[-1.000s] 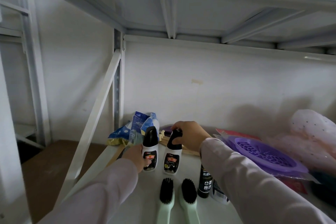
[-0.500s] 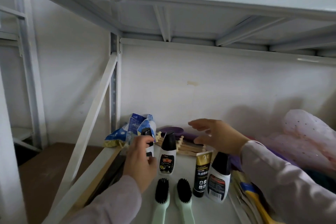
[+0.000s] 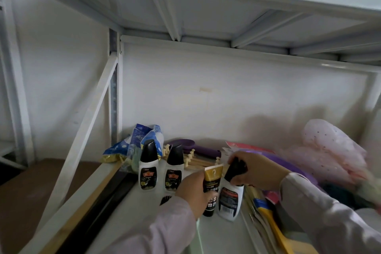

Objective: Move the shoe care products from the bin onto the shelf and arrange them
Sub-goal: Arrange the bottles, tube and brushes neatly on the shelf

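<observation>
Two white shoe polish bottles with black caps stand side by side on the white shelf, the left one and the right one. My left hand grips a black and gold tube that stands upright. My right hand holds the black cap of a third white bottle, right beside the tube. A black brush tip peeks out under my left sleeve; the brushes are otherwise hidden.
Blue and white packets lie at the back left. A wooden peg rack and a purple item lie behind the bottles. Pink dotted fabric fills the right. Yellow-handled items lie beside the third bottle. A diagonal brace bounds the left.
My left hand left the far left bottle and took hold of the tube. My right hand came down from open onto the third bottle's cap.
</observation>
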The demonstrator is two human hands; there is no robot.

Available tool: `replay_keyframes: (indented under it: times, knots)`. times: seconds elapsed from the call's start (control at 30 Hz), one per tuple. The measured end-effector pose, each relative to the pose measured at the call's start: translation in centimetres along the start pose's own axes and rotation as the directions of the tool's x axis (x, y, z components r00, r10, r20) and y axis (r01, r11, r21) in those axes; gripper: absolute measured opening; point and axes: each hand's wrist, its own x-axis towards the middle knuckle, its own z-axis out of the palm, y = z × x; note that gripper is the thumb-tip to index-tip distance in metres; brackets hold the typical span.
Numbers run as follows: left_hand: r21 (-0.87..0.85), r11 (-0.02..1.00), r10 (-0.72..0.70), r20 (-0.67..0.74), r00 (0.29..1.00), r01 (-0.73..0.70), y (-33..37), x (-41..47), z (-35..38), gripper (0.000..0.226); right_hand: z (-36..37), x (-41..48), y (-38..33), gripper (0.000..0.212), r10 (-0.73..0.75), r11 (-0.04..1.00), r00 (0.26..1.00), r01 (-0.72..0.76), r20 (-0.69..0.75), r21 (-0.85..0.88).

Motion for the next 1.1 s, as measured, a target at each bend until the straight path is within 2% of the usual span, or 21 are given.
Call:
replay_keyframes:
  times: [0.13, 0.27, 0.43, 0.53, 0.6, 0.7, 0.83, 0.93, 1.1]
  knots:
    - [-0.053, 0.998, 0.038, 0.015, 0.999, -0.037, 0.0, -0.8, 0.3, 0.034, 0.1, 1.5, 0.5, 0.043, 0.038, 0.999, 0.995, -0.039, -0.097, -0.010]
    - [-0.089, 0.990, 0.117, 0.064, 0.991, -0.112, 0.6, -2.1, 0.8, 0.038, 0.4, 3.3, -0.5, 0.049, -0.009, 0.999, 0.992, 0.014, -0.130, 0.036]
    - [-0.002, 0.988, 0.155, 0.057, 0.986, -0.155, 1.5, -3.1, 1.1, 0.033, 1.6, 5.2, -2.8, 0.036, -0.113, 0.990, 0.978, 0.096, -0.174, -0.102]
    - [0.049, 0.988, 0.148, 0.039, 0.988, -0.149, 1.6, -3.4, 1.1, 0.037, 1.9, 6.0, -3.4, 0.026, -0.188, 0.977, 0.972, 0.169, -0.145, -0.132]
    - [0.030, 0.989, 0.145, 0.079, 0.986, -0.148, 1.6, -3.2, 0.9, 0.039, 1.6, 6.1, -3.3, 0.030, -0.204, 0.974, 0.975, 0.194, -0.086, -0.117]
    - [0.025, 0.990, 0.137, 0.096, 0.986, -0.140, 1.4, -3.2, 0.9, 0.040, 0.7, 6.2, -2.8, 0.046, -0.163, 0.985, 0.987, 0.162, -0.011, -0.052]
    - [0.028, 0.992, 0.123, 0.100, 0.987, -0.127, 1.3, -3.2, 1.2, 0.043, 0.8, 6.6, -2.6, 0.035, -0.090, 0.996, 0.994, 0.090, -0.054, -0.006]
    - [-0.001, 0.993, 0.122, 0.085, 0.989, -0.122, 1.2, -3.2, 1.2, 0.041, 1.4, 6.8, -2.8, 0.036, -0.071, 0.997, 0.991, 0.069, -0.112, -0.018]
    - [-0.019, 0.991, 0.136, 0.084, 0.987, -0.135, 1.0, -3.3, 1.4, 0.042, 1.7, 6.8, -2.9, 0.036, -0.060, 0.998, 0.991, 0.056, -0.116, -0.031]
